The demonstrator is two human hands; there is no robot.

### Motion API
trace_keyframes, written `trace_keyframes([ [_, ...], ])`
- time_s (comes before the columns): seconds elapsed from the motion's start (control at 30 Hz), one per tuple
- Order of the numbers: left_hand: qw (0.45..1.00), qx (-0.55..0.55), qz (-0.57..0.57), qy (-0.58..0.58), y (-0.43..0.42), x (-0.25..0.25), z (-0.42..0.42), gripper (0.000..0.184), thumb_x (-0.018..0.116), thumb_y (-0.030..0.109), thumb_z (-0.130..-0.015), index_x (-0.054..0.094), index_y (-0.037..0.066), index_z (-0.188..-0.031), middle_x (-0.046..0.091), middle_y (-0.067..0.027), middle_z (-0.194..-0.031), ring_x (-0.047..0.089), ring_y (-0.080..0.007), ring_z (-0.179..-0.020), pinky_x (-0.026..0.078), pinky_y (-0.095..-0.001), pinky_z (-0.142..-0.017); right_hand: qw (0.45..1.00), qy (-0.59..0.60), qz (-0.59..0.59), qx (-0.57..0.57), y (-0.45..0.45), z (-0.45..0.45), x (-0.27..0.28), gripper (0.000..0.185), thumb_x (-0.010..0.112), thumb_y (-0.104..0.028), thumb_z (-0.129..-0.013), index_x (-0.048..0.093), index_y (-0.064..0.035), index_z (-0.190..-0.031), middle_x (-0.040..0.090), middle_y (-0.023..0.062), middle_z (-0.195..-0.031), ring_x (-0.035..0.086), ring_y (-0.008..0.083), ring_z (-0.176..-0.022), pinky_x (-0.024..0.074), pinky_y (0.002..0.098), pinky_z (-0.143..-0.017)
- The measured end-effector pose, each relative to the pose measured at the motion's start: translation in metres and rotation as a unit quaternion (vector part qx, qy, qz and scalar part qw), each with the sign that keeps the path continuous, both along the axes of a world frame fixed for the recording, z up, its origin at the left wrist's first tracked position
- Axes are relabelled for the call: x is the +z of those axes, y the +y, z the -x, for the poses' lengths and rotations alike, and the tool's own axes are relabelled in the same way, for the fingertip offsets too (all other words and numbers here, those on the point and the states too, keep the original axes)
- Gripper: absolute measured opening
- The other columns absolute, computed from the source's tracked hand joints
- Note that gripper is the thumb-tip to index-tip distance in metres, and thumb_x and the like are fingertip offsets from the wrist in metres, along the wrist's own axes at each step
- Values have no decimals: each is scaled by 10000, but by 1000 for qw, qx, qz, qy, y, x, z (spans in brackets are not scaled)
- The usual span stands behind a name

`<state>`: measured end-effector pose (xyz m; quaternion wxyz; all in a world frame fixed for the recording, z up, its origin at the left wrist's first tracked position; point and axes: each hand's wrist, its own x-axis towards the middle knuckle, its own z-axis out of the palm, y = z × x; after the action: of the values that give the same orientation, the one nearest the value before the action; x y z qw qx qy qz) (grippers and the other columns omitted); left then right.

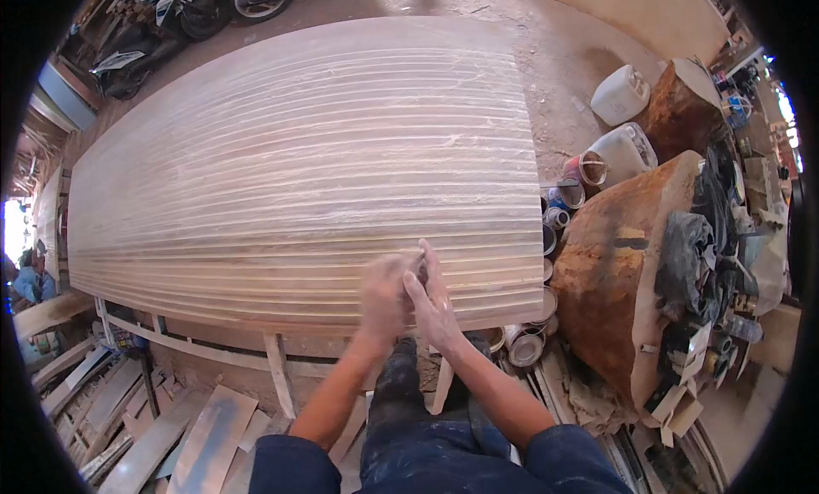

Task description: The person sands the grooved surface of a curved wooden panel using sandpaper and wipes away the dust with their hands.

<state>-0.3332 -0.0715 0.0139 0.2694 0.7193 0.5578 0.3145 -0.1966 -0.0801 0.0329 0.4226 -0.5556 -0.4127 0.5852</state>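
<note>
A long wooden panel (324, 170) with parallel grooves and pale dust lies across the view in front of me. Over its near edge, right of the middle, my two hands are close together. My left hand (388, 293) is smeared by motion, and what it may hold cannot be made out. Beside it, my right hand (433, 302) is dusty, with its thumb and fingers apart and its palm turned toward the other hand. A small dark patch shows between the hands, too blurred to name.
Paint cans (525, 347) stand along the panel's right end, with white jugs (621, 95) and large brown wooden blocks (610, 264) beyond. Motorcycles (192, 8) are at the back left. Loose boards (213, 438) lie at the lower left. A person (32, 282) is at the far left.
</note>
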Motion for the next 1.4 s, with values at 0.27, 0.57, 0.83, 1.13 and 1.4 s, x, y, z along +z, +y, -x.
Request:
trace_keyframes([
  [0.27, 920, 105, 47, 374, 37, -22, -1, 902, 544, 606, -975, 396, -97, -1520, 408, -284, -1565, 359, -432, -1475, 240, -568, -1236, 956, 178, 90, -216, 36, -175, 9, 414, 450, -51, -1067, 480, -53, -1480, 604, 99, -1118, 611, 155, -817, 599, 355, -684],
  [0.57, 994, 33, 22, 98, 49, -25, -291, 894, 648, 506, -922, 419, -223, -1386, 441, -430, -1429, 408, -562, -1370, 297, -609, -1196, 947, 128, 113, -271, 35, -346, 50, 478, 522, 48, -990, 499, -20, -1463, 510, 8, -941, 492, 95, -751, 457, 243, -613],
  [0.83, 922, -216, 204, -250, -4, -8, -382, 319, 713, 187, -861, 659, 19, -1127, 571, -221, -1331, 540, -379, -1262, 445, -539, -1062, 992, -95, 65, -55, 100, -344, 47, 270, 731, 56, -881, 697, -3, -1142, 727, 68, -1017, 673, 124, -931, 553, 285, -763],
  [1.13, 937, 289, -27, 195, 28, -56, -1, 304, 647, 144, -987, 684, -19, -1242, 651, -232, -1305, 557, -409, -1275, 383, -513, -1136, 824, -327, -261, 381, 175, -258, -17, 181, 755, -64, -814, 745, -75, -994, 660, 87, -875, 641, 286, -836, 525, 419, -756],
  [1.4, 718, 640, 59, 266, 71, -98, 183, 631, 491, 511, -1036, 496, 88, -1504, 426, -144, -1596, 359, -345, -1490, 274, -490, -1217, 797, -351, -256, 419, 183, -215, -27, 199, 746, -157, -839, 767, -126, -1034, 639, 73, -873, 614, 290, -863, 507, 432, -767],
])
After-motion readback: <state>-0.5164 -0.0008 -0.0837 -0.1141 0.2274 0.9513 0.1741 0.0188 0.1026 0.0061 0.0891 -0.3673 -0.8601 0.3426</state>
